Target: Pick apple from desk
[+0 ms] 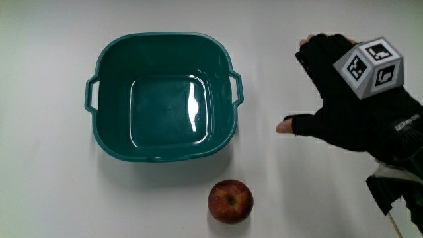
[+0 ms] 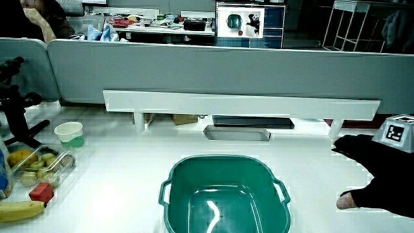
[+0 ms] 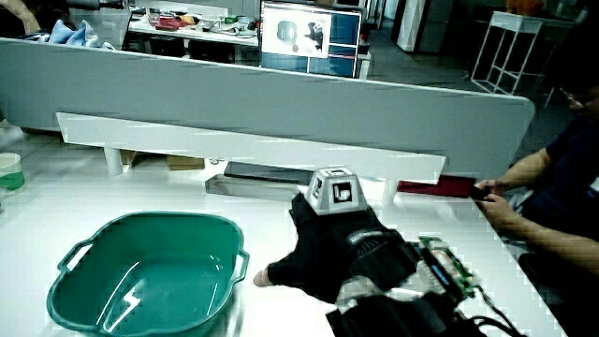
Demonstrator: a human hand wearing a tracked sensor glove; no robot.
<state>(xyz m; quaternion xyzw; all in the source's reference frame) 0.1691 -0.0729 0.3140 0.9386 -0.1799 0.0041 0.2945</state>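
A red apple point(image 1: 230, 201) lies on the white table, nearer to the person than the teal basin point(image 1: 112, 145). The basin holds nothing and shows in both side views point(image 2: 173, 188) point(image 3: 84, 253); the apple shows in neither. The gloved hand point(image 1: 330, 99) hovers above the table beside the basin, farther from the person than the apple and well apart from it. Its fingers are spread, the thumb pointing toward the basin, and it holds nothing. The patterned cube point(image 1: 369, 66) sits on its back. The hand also appears in both side views point(image 2: 378, 178) point(image 3: 323, 253).
In a side view a white cup point(image 2: 69, 134), a clear box of fruit point(image 2: 40, 168) and a banana point(image 2: 19, 210) stand at the table's edge beside the basin. A low white shelf point(image 2: 239, 103) and a grey partition point(image 2: 220, 68) run along the table's end.
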